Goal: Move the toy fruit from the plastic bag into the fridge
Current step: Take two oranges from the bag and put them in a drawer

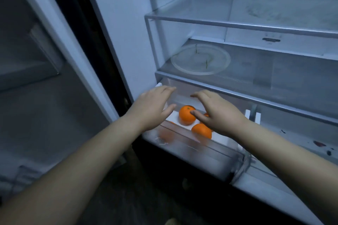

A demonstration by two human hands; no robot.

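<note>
Toy oranges lie in the pulled-out clear crisper drawer (197,150) at the bottom of the open fridge. One orange (185,116) sits toward the back, another orange (201,131) lies nearer the front, and a third is mostly hidden under my right hand. My right hand (215,112) hovers over the drawer with relaxed fingers, its thumb touching the back orange. My left hand (153,107) reaches in from the left, fingers straight, holding nothing. The plastic bag is not in view.
A clear round plate (226,60) rests on the glass shelf (237,89) just above the drawer. Another glass shelf (237,25) spans higher up. The fridge door (45,78) stands open on the left. Dark floor lies below.
</note>
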